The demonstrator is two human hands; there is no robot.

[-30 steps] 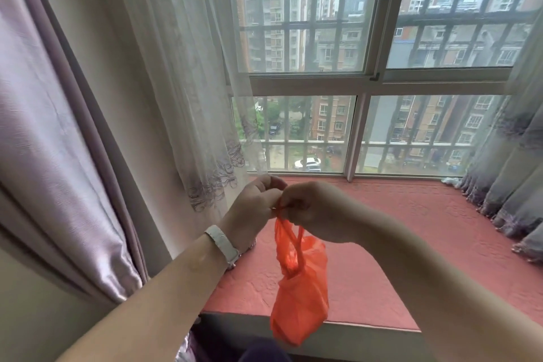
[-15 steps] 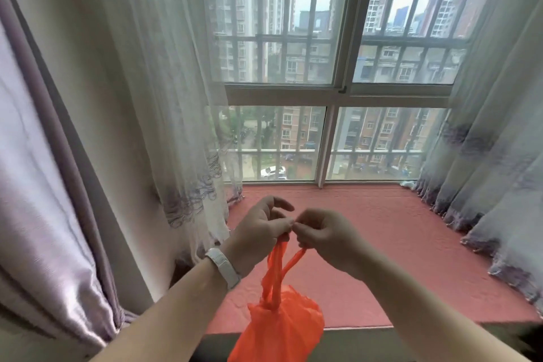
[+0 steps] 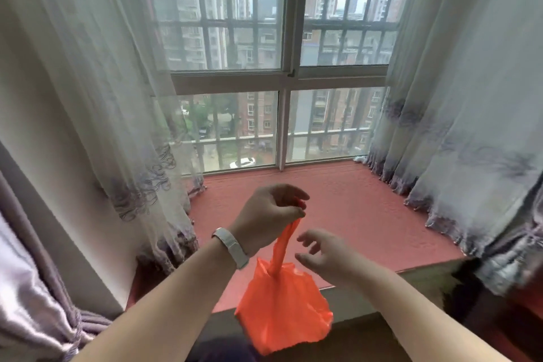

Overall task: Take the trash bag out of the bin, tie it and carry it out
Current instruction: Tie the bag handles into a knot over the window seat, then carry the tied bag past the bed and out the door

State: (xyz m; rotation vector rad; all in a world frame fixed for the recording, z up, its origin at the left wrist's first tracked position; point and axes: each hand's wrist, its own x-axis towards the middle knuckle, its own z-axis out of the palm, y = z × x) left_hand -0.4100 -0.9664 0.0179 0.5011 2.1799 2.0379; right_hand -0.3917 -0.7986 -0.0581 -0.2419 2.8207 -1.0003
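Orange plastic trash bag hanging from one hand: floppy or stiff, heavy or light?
Likely floppy: the orange plastic trash bag hangs crumpled from a thin stretched neck pinched by the left hand. Probably light: one pinch carries it. It may swing, hanging free while the right hand is open beside it.

A bright orange bag [image 3: 282, 308] hangs before a brick-red cushion [image 3: 367, 214] faintly quilted all over. Sheer off-white curtains [image 3: 97, 73] carry grey-purple scroll embroidery along their hems, beside a plain lilac satin drape [image 3: 26, 288]. The window frame [image 3: 282, 79] is pale grey, its outer bars dark. A white band [image 3: 232, 247] circles one wrist. Outside, a white car [image 3: 242, 162] among green trees
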